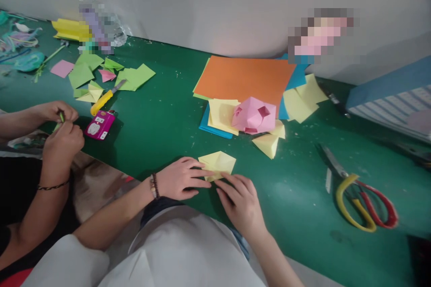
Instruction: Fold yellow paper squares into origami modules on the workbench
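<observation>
A small folded yellow paper lies on the green table in front of me, creased, with a point at its top. My left hand, wearing a beaded bracelet, reaches in from the left; its fingers are stretched out and spread, the fingertips resting on the paper's left and lower edge. From the right, my right hand touches the paper's lower edge with its fingertips, thumb apart from the other fingers. Just beyond the paper sit a pink folded paper ball with openings, a yellow sheet stack and folded yellow pieces.
Orange sheets lie behind. Large scissors with yellow and red handles rest at right, near a blue box. At left, another person's hands hold something green beside a purple box, a yellow craft knife and green papers.
</observation>
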The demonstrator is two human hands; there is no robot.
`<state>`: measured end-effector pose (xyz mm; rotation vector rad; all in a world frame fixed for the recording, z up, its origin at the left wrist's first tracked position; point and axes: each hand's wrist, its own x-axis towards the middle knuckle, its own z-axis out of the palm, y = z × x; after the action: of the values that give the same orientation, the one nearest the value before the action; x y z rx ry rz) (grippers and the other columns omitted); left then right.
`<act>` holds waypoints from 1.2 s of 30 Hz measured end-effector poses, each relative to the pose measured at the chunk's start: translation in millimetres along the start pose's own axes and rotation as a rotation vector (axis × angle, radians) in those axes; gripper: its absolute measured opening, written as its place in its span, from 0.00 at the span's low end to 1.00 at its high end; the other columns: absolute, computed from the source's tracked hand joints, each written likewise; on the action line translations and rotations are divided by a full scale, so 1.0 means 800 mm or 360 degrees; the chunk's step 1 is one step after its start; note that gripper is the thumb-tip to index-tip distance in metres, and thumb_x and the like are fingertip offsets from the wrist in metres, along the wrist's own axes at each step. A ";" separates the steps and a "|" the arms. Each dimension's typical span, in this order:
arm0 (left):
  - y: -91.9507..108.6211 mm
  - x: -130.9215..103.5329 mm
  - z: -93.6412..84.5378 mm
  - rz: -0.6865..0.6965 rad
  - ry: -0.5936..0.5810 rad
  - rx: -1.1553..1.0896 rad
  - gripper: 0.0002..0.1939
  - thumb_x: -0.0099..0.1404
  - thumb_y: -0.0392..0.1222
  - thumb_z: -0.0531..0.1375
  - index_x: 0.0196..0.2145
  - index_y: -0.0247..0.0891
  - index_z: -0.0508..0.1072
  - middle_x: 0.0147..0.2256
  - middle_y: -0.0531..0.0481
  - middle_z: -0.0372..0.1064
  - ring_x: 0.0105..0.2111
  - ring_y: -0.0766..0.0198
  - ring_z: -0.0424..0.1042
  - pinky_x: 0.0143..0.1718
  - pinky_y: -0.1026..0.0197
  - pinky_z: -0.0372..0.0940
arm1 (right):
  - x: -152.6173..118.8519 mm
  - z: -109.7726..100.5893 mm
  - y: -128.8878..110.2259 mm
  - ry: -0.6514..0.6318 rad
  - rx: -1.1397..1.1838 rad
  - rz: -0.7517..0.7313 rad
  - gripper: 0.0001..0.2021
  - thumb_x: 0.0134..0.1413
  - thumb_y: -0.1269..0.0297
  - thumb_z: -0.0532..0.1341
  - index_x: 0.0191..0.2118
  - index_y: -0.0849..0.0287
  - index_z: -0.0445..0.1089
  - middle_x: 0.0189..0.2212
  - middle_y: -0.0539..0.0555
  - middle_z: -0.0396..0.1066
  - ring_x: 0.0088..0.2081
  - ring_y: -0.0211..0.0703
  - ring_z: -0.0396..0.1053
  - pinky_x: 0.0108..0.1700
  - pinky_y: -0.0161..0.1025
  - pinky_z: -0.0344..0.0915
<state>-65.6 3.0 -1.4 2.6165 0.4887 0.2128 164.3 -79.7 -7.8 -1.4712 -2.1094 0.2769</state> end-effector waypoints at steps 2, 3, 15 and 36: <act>0.000 0.000 -0.001 -0.0004 -0.0004 0.0006 0.17 0.67 0.44 0.55 0.53 0.47 0.70 0.60 0.52 0.63 0.58 0.55 0.59 0.58 0.49 0.54 | 0.008 0.002 0.005 0.0083 -0.0021 0.0099 0.09 0.59 0.66 0.59 0.45 0.56 0.72 0.41 0.58 0.72 0.43 0.48 0.65 0.45 0.49 0.66; 0.001 0.000 -0.001 -0.0007 -0.0007 0.0011 0.18 0.67 0.44 0.55 0.54 0.47 0.69 0.60 0.52 0.62 0.58 0.55 0.59 0.58 0.49 0.53 | 0.013 0.004 0.008 0.0099 -0.0056 0.0150 0.08 0.59 0.64 0.59 0.43 0.56 0.72 0.39 0.58 0.72 0.41 0.48 0.65 0.44 0.48 0.65; -0.001 0.000 0.001 0.0006 0.0004 0.0027 0.17 0.67 0.45 0.54 0.53 0.46 0.70 0.61 0.53 0.61 0.58 0.56 0.60 0.58 0.50 0.53 | 0.035 0.011 0.023 -0.0016 -0.0234 0.0276 0.09 0.58 0.62 0.59 0.28 0.57 0.67 0.30 0.55 0.65 0.33 0.45 0.60 0.37 0.43 0.59; 0.001 -0.001 0.001 -0.0046 0.0030 -0.0029 0.17 0.65 0.44 0.57 0.51 0.46 0.71 0.59 0.52 0.63 0.58 0.56 0.59 0.58 0.50 0.54 | 0.019 -0.008 0.000 0.0101 0.0088 0.0382 0.06 0.60 0.61 0.57 0.40 0.56 0.67 0.36 0.57 0.72 0.38 0.46 0.68 0.40 0.43 0.65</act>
<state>-65.8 1.8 -1.3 2.5905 0.5281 0.2318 164.2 -66.4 2.4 -1.6789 -1.8612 0.3697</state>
